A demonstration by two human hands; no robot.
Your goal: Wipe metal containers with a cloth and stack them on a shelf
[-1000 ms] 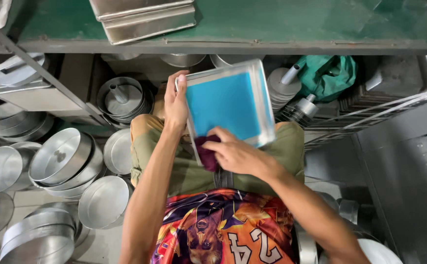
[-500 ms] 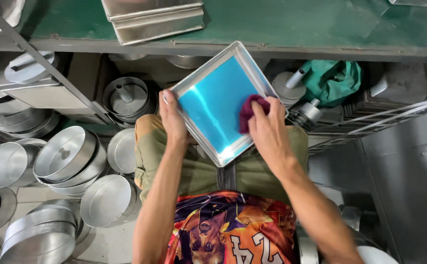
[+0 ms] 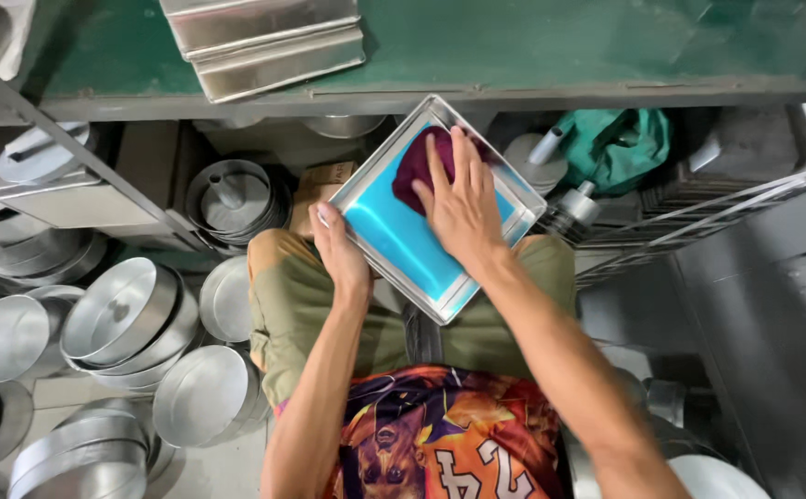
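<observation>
Wiping square pan (image 3: 393, 242) over lap: left hand (image 3: 343, 259) clamps rim, right hand (image 3: 463, 208) flat on maroon cloth (image 3: 417, 166); best w/ firm, even strokes into corners, pan steady

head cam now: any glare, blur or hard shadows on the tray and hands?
Head view: mostly sharp; even, soft light with no hard shadows. The square tray has a blue sheen inside, bright but not blown out. The right hand on the dark red cloth and the left hand are crisp. The round pans show mild reflections, and the frame edges look slightly stretched.
</observation>
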